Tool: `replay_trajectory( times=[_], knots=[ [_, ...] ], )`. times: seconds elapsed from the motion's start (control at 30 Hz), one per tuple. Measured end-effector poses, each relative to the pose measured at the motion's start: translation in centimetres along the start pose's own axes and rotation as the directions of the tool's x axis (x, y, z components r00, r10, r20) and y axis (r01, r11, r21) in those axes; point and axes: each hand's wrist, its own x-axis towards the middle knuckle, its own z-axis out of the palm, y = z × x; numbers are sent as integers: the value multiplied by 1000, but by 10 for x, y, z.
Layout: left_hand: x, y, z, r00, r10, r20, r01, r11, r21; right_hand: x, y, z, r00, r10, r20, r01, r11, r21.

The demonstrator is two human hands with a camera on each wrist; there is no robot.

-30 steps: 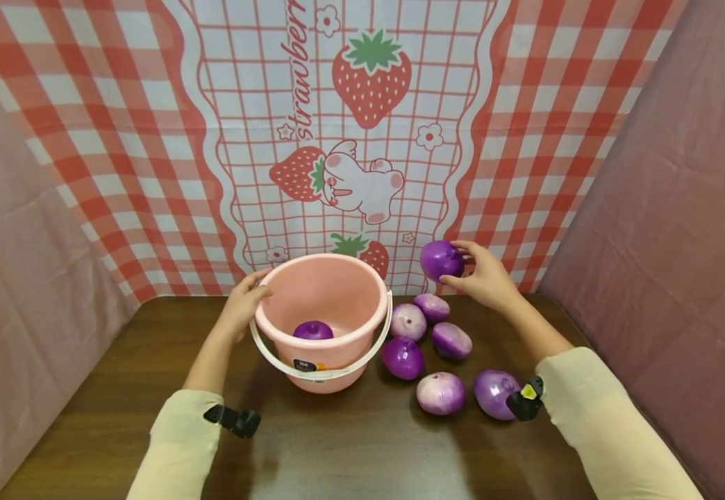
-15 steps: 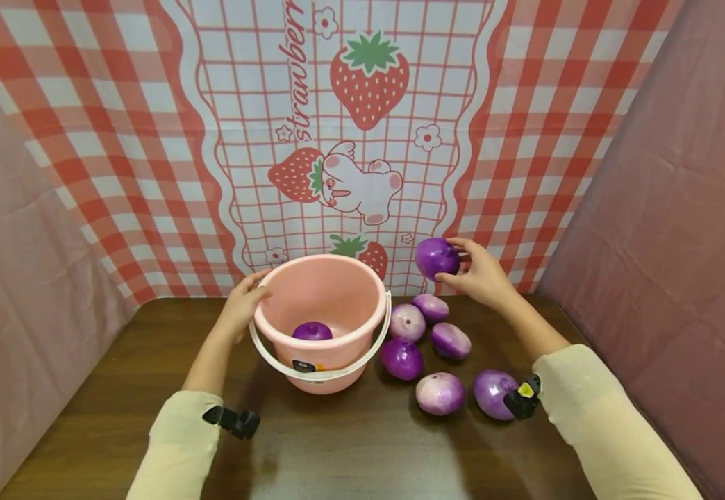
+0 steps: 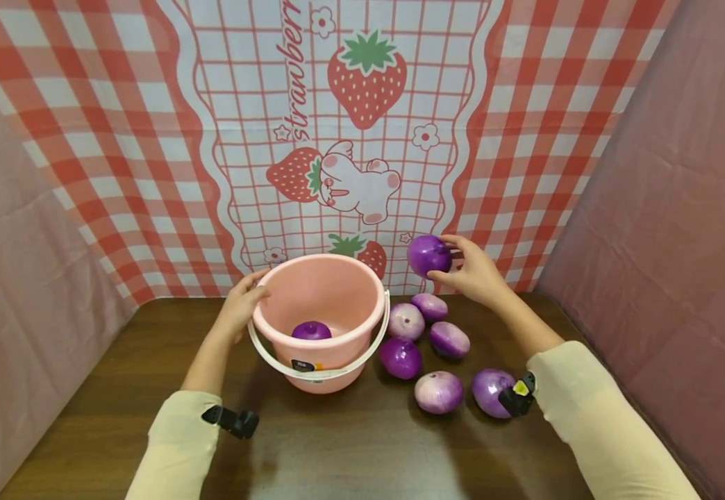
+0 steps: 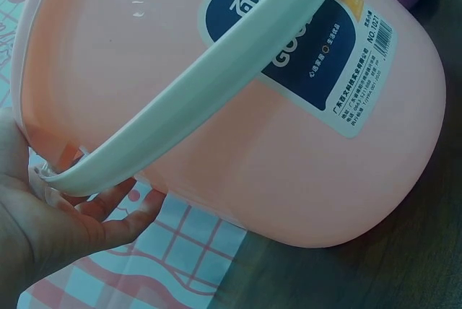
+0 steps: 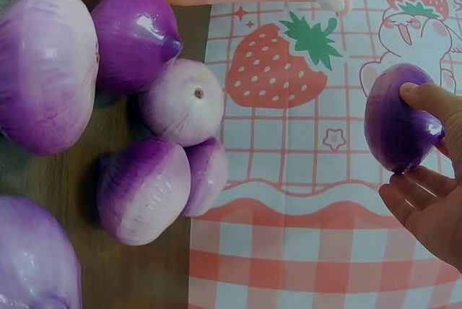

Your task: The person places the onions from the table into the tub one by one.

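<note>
A pink bucket (image 3: 319, 364) with a white handle (image 3: 262, 351) stands on the table, tipped slightly toward me. My left hand (image 3: 242, 305) grips its left rim, thumb on the inside; the left wrist view shows the fingers under the rim by the handle's joint. Inside the bucket lies one purple onion (image 3: 311, 330). My right hand (image 3: 471, 274) holds another purple onion (image 3: 429, 256) in the air, right of the bucket and above its rim. In the right wrist view thumb and fingers pinch this onion (image 5: 395, 118) from opposite sides.
Several onions lie right of the bucket, among them a dark purple onion (image 3: 401, 358), a pale onion (image 3: 439, 392) and a light purple onion (image 3: 492, 392) under my right wrist. A checked strawberry cloth (image 3: 362, 167) hangs behind the brown table (image 3: 337, 451).
My right hand has drifted left and slightly up with the onion, nearer to the bucket. My left hand keeps its grip on the rim.
</note>
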Motion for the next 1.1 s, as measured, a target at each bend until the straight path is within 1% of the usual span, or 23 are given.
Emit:
replay_trajectory(
  times=[0.23,0.43,0.53,0.73,0.97,1.1],
  knots=[
    [0,-1,0,1000,5,-2,-5,1000,-1,1,-6,2,1000,-18,-2,18,1000,11],
    [1,-2,0,1000,6,-6,-6,1000,2,3,-11,5,1000,-25,-4,25,1000,-18],
    [1,-2,0,1000,5,-5,-5,1000,1,4,-13,7,999,-42,-10,42,999,-25],
    [1,-1,0,1000,6,3,-6,1000,-5,7,-18,13,996,-92,-17,92,996,0],
    [0,-1,0,1000,0,-2,0,1000,-11,9,-26,20,994,-106,-3,106,994,34],
    [0,-1,1,1000,-2,-9,2,1000,-18,10,-28,24,991,-132,-4,132,990,47]
  ],
)
